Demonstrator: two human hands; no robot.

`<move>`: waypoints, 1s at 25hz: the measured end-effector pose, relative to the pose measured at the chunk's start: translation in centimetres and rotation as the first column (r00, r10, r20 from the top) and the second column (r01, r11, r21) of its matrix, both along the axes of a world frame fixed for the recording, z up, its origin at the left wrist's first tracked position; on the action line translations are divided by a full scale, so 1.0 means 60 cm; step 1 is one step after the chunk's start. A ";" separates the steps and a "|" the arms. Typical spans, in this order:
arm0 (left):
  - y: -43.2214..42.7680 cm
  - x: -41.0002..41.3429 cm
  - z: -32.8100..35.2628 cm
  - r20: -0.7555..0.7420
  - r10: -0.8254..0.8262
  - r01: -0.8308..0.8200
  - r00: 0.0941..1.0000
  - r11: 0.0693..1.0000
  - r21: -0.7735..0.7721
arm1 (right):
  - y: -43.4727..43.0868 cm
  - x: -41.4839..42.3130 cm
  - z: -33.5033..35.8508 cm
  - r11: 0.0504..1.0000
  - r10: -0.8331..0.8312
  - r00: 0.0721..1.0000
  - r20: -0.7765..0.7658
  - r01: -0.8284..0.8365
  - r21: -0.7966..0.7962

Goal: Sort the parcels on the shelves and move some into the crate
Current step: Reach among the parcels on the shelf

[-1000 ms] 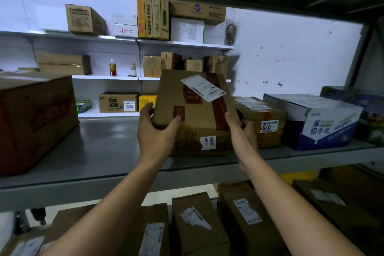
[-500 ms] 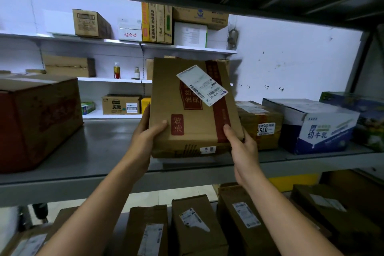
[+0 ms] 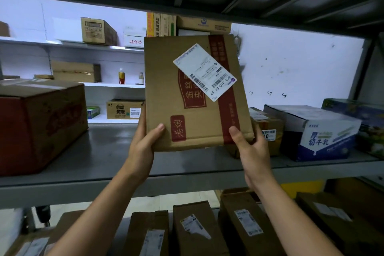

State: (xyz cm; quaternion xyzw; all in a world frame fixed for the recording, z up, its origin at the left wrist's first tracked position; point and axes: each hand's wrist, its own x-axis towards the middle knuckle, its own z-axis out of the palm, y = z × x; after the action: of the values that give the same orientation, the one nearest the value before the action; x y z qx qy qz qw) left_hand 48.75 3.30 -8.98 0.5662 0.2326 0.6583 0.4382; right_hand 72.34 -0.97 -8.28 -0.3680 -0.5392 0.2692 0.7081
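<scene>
— What had moved since a second ago?
— The brown parcel (image 3: 193,93) had risen off the grey shelf (image 3: 104,158), its face tipped upright.
— And the grip?
— The left hand (image 3: 143,147) clasped its lower left corner, the right hand (image 3: 252,151) its lower right, label (image 3: 204,71) toward the camera.

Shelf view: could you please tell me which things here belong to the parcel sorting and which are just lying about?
Job in hand:
- labelled parcel held up by left hand and right hand
- grey shelf
- parcels on the lower shelf

Lying about:
- bottles on the far white shelving
- wall hooks
</scene>
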 end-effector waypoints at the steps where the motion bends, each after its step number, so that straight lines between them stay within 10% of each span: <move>1: -0.004 0.004 0.004 0.015 0.011 -0.011 1.000 1.000 0.025 | -0.001 0.004 0.002 1.000 0.013 1.000 0.000 -0.013 0.014; 17: 0.028 -0.023 0.056 -0.114 0.108 -0.120 0.988 0.988 -0.102 | 0.005 0.059 0.017 0.862 0.058 0.943 -0.328 -0.213 -0.461; 25: 0.076 -0.052 0.074 0.039 0.039 -0.027 0.998 0.966 -0.256 | 0.007 0.077 0.013 0.836 0.021 0.992 -0.124 -0.085 -0.542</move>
State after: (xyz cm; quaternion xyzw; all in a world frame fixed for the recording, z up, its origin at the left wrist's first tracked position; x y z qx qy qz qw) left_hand 45.63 7.85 -4.54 0.4863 0.3151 0.6423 0.5016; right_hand 76.98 -0.56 -7.48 -0.5236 -0.4093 0.4515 0.5954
